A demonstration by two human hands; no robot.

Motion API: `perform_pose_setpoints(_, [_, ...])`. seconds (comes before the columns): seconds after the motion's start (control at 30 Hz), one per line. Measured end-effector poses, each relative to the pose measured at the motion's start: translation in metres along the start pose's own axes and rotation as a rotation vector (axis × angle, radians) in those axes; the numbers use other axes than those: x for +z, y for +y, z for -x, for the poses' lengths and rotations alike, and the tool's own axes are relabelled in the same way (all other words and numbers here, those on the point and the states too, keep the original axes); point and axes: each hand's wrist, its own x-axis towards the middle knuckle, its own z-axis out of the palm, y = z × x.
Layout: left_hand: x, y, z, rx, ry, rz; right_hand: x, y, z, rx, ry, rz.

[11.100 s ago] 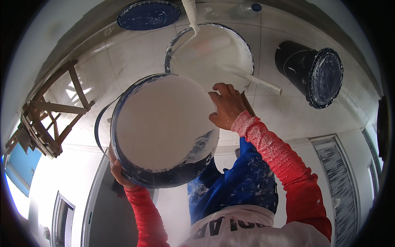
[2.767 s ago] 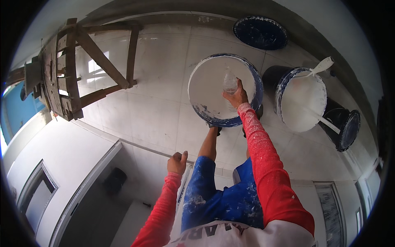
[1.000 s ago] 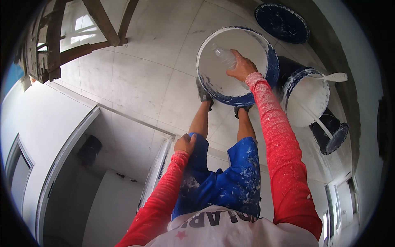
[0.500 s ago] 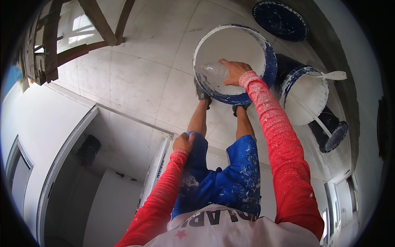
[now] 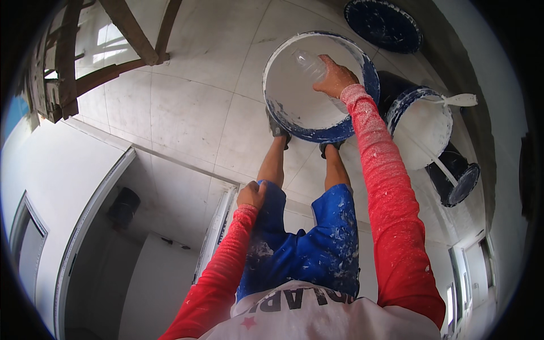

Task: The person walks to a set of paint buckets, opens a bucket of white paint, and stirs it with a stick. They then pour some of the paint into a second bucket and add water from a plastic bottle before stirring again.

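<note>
Over the large round bucket (image 5: pixel 367 113), my right hand (image 5: pixel 338 78) is closed around a clear plastic bottle (image 5: pixel 309 63). The bottle is tilted, its visible end pointing to the far left. Smooth white material (image 5: pixel 294 105) fills the bucket's inside, and its blue rim is smeared with white. My left hand (image 5: pixel 251 194) rests at the left leg of my blue shorts (image 5: pixel 275 212), its fingers curled against the cloth near the knee.
Right of the big bucket stands a second bucket (image 5: pixel 419 136) of white material with a pale stick in it. A white-smeared tool lies across its rim. A dark round lid (image 5: pixel 383 25) and a dark container (image 5: pixel 456 181) are nearby. A wooden frame (image 5: pixel 68 62) stands far left.
My right hand has moved slightly away and to the right with the bottle, which now tilts more toward the far side. My left hand has stayed at the shorts.
</note>
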Motion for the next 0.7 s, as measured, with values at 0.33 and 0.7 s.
perform_pose_setpoints(0.33, [-0.002,0.000,-0.002,0.007,0.031,0.000,0.001,0.034,0.008,0.182,0.092,-0.265])
perform_pose_setpoints(0.7, [-0.001,0.002,-0.001,-0.002,0.033,0.003,0.001,0.028,0.018,0.247,0.075,-0.317])
